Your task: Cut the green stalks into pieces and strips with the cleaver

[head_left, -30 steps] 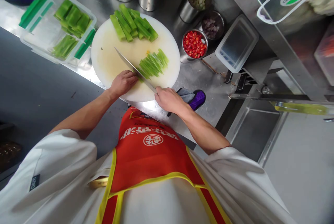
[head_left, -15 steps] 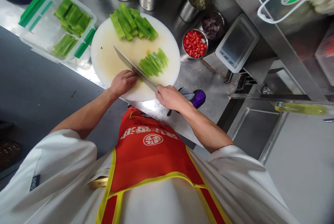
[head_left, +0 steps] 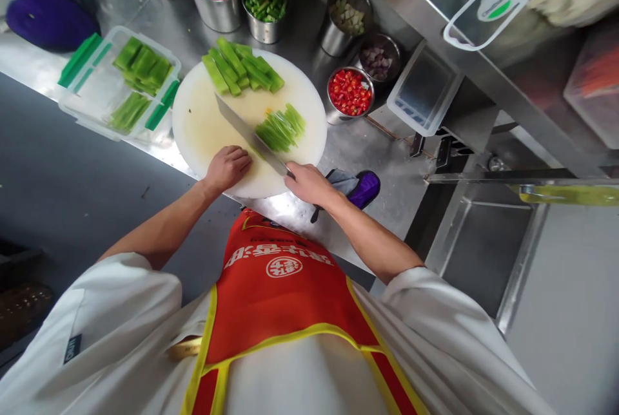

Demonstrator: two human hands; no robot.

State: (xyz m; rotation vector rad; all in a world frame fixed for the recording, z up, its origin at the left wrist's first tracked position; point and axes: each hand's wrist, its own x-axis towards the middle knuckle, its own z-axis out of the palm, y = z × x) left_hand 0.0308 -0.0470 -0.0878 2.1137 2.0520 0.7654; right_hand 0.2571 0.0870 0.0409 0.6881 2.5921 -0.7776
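On the round white cutting board (head_left: 196, 115), my right hand (head_left: 309, 183) grips the handle of a kitchen knife (head_left: 249, 135), its long blade slanting to the far left. My left hand (head_left: 229, 167) rests on the board left of the blade, a small gap from it, with fingers curled; whatever lies under them is hidden. Thin green shreds (head_left: 280, 129) lie together to the right of the knife. Thick green stalk pieces (head_left: 242, 67) are piled at the board's far edge, beyond the knife tip.
Left of the board sits a clear container (head_left: 91, 99) with green pieces. Metal cups of chopped red peppers (head_left: 351, 91), green pieces (head_left: 265, 1) and other cut food stand behind and to the right. A purple-and-grey item (head_left: 362, 189) lies near my right forearm.
The view has shifted, so the counter sits lower in the picture. My left hand has drawn slightly away from the blade. The knife stays in my right hand.
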